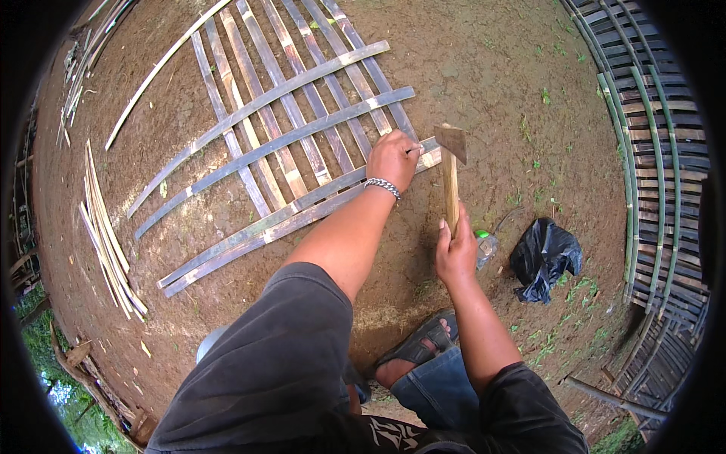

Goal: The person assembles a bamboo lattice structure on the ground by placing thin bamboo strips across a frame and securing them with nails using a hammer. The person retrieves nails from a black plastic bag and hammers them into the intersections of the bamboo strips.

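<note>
My left hand, a chain bracelet at its wrist, is closed at the right end of the nearest bamboo slats. A thin nail sticks out from its fingertips over the slat. My right hand is wrapped round the wooden handle of a hatchet. The hatchet's flat metal head is raised just right of my left fingers, beside the slat ends. Beyond my left hand lies a bamboo lattice of several lengthwise slats with crosswise slats over them. Two long slats run side by side at its near edge.
Thin bamboo strips lie in bundles on the left. A black plastic bag and a small clear bag with something green rest right of my right hand. A bamboo fence panel runs along the right. The ground is bare soil.
</note>
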The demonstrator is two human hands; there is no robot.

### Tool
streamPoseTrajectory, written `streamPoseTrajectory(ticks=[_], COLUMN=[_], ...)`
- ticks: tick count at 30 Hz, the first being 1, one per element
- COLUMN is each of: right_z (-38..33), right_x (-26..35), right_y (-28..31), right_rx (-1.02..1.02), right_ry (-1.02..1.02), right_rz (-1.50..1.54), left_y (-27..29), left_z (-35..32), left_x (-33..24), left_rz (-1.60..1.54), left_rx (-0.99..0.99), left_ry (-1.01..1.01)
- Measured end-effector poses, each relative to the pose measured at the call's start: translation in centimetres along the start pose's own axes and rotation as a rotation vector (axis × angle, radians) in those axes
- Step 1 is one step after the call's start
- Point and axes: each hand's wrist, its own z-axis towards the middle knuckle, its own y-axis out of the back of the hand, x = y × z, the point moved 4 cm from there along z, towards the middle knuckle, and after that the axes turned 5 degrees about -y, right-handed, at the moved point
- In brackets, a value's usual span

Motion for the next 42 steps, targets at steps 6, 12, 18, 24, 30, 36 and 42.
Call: streamPoseTrajectory(ticks=[6,12,18,24,30,36,42], right_z=[0.3,-0.4,-0.1,0.0,-0.9,-0.7,-0.9], right_x=[-0.6,-0.4,-0.2,-0.2,0.5,-0.6,-1.2], right_y=[-0.5,-0.3,-0.2,-0.6,0.2,-0.8,-1.0], right_rx=[0.145,0.038,0.044,0.153,-0.052,0.112,-0.017], right_ry=[-0.152,-0.030,-0.089,-0.141,0.069,-0.110,0.050], right_rz=[-0.085,-0.015,0.007,-0.084,0.022,-0.074,0.002], left_y=[0.1,0.2,0.1,0.8,0.7,0.8,0.8], left_z=[-0.1,-0.3,0.1,-0.5,-0.4,-0.5,-0.5], left_x=[0.0,-0.2,0.3,1.1,1.3,1.1,1.1], left_rz=[-0.014,0.005,-0.012,-0.102,-0.143,-0.121,-0.129], left_rx=[-0.006,0.006,-0.012,-0.120,-0.168,-0.169,-0.161], left_ry=[-0.015,-0.004,-0.030,0.016,-0.005,-0.024,-0.038])
